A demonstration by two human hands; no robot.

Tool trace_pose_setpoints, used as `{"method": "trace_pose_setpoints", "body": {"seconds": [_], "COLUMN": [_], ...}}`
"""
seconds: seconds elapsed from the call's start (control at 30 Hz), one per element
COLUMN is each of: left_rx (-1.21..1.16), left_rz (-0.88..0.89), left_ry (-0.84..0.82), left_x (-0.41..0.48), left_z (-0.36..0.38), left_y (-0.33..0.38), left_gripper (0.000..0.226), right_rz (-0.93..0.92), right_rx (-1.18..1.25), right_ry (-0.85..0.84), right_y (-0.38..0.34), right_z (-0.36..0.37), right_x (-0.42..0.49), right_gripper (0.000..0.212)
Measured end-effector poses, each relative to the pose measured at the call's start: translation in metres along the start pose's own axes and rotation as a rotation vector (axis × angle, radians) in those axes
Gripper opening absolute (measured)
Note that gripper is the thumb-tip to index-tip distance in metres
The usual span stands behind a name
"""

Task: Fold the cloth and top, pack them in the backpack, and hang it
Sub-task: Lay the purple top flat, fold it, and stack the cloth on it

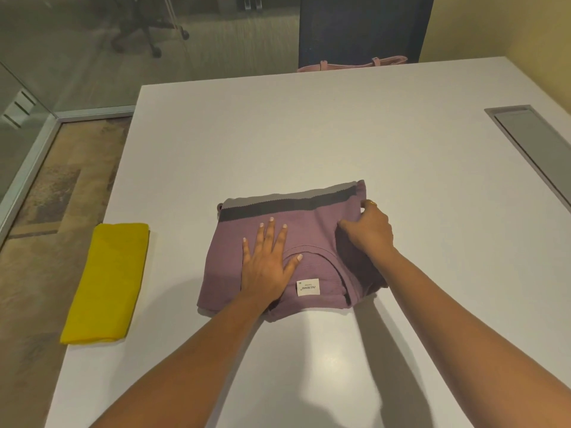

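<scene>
Your left grip (267, 261) lies flat and spread on the middle of the purple top (228, 267), fingers straight, pressing it to the bench (309, 134) and holding nothing. Your right grip (369, 230) is curled on the top's right-hand side, fingers and thumb pinching the fabric there. The top sits part-folded in front of you, collar and white label (308, 287) facing up, dark band along its far edge.

This looks like a soft, light knit: it will sag and slide open if you lift it by one corner. Judging by the layers, take it at the folded side edges, both sides together, or slip a flat palm under and carry it like a tray. The bench looks smooth, so the bundle may skate as you press.

The yellow cloth (108, 282) lies folded, well apart to your left near the bench's edge. It looks thinner and likely slippery, so pinch it through all layers. A pink bag (352, 64), probably the backpack, peeks over the bench's far edge.
</scene>
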State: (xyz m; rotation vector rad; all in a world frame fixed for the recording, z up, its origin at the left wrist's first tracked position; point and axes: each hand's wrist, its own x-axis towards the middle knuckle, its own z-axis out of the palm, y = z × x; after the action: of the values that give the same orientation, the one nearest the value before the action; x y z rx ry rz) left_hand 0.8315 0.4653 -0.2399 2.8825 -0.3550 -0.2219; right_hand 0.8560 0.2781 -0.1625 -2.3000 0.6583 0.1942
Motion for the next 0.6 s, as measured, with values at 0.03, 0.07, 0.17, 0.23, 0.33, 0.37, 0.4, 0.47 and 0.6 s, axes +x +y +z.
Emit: {"method": "trace_pose_setpoints", "body": {"seconds": [0.03,0.07,0.17,0.23,0.33,0.37,0.4,0.47,0.6], "left_rx": [-0.046,-0.138,-0.638,-0.874,-0.977,-1.017,-1.054,-1.091,-1.112], "left_rz": [-0.018,-0.045,-0.167,-0.284,-0.410,-0.427,-0.446,-0.488,-0.535], "left_ry": [-0.027,-0.047,0.058,0.191,0.320,0.355,0.376,0.385,0.351], "left_x": [0.002,0.004,0.008,0.004,0.001,0.001,0.000,-0.004,-0.017], "left_z": [-0.004,-0.011,-0.032,-0.052,-0.080,-0.086,-0.090,-0.092,-0.086], "left_y": [0.001,0.002,-0.001,-0.004,-0.018,-0.026,-0.035,-0.051,-0.077], "left_gripper": [0.075,0.067,0.041,0.037,0.041,0.042,0.043,0.046,0.049], "right_rz": [-0.020,-0.047,-0.174,-0.248,-0.358,-0.393,-0.423,-0.491,-0.586], "right_rx": [-0.002,-0.001,0.021,0.024,0.037,0.057,0.068,0.039,-0.039], "right_ry": [-0.023,-0.047,-0.098,-0.128,-0.149,-0.157,-0.174,-0.212,-0.270], "right_y": [-0.009,-0.020,-0.052,-0.072,-0.099,-0.107,-0.114,-0.124,-0.124], "right_z": [-0.004,-0.006,-0.006,0.001,0.019,0.028,0.039,0.064,0.116], "right_x": [-0.004,-0.009,-0.027,-0.041,-0.059,-0.064,-0.069,-0.078,-0.087], "right_gripper": [0.056,0.054,0.048,0.052,0.049,0.045,0.042,0.036,0.025]}}
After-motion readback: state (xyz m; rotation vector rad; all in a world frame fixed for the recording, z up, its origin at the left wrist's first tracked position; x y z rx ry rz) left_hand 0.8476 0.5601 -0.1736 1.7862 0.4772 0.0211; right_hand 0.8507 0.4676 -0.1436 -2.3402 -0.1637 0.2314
